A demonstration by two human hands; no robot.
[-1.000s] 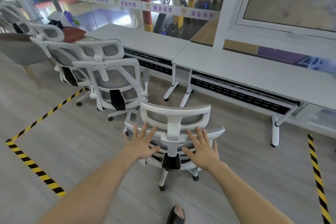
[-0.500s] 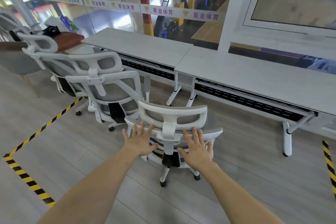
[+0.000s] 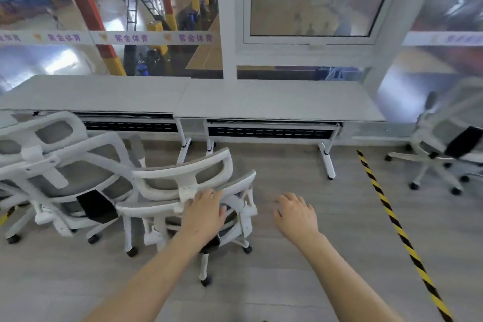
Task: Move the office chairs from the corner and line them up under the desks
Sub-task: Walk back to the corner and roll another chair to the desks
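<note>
Left hand [image 3: 205, 213] lies on the backrest of the nearest office chair [image 3: 183, 171], blur hiding whether its fingers [image 3: 211, 195] hook the rim; the right hand [image 3: 295, 213] hangs beside it, loosely curled, holding nothing. That chair stands on the floor [image 3: 287, 282] near the right desk [image 3: 274, 102], not yet under it, so the next move likely calls for a straight push between the desk's legs.

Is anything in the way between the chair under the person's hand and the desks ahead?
Straight ahead of the chair stand the desk legs where the two desks meet. Further right, nothing visible blocks the gap under the right desk. The left hand rests on its back.
</note>
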